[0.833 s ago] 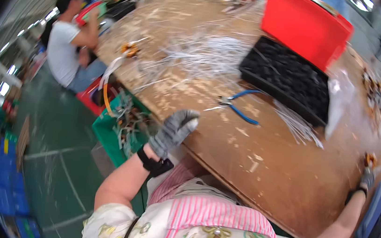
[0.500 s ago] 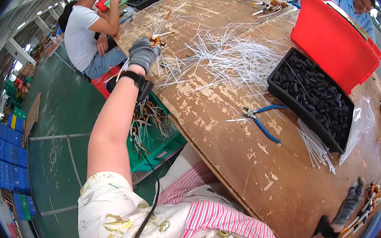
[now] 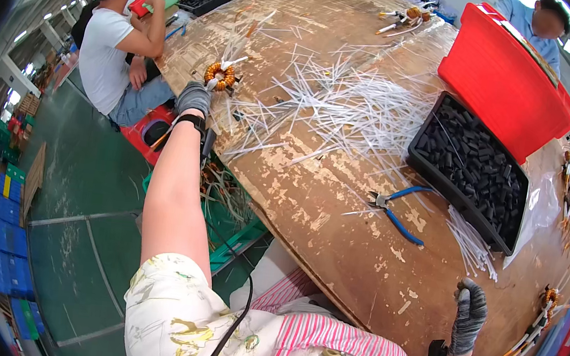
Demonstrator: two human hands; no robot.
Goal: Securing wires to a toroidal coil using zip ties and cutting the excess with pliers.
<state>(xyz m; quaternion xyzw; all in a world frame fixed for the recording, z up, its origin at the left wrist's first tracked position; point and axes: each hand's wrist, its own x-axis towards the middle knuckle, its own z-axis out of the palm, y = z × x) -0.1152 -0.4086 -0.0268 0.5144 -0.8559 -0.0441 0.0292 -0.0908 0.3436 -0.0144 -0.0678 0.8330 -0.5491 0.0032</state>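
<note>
My left hand [image 3: 194, 98], in a grey glove, is at the table's left edge with its fingers closed at the near rim of an orange copper-wound ring coil [image 3: 228, 80]. White-sleeved leads stick up from the coil. The fingertips are partly hidden. My right hand [image 3: 470, 316], also gloved, is raised over the near right of the table, its fingers curled in and nothing seen in them. Another wound coil [image 3: 551, 295] with long leads lies to its right. Blue-handled cutting pliers [image 3: 402, 226] lie ahead of it, jaws parted.
Loose white cable ties [image 3: 357, 102] spread over the mid-table. A black tray [image 3: 433, 172] of black sleeves stands right, against a red bin [image 3: 500, 76]. More ties [image 3: 471, 241] lie beside it. A person [image 3: 107, 38] sits at left; a green crate [image 3: 239, 243] is below the edge.
My left hand has drawn back toward me, and the coil's ring now faces me. My right hand has moved left, away from the coil at the right, and its fingers have curled.
</note>
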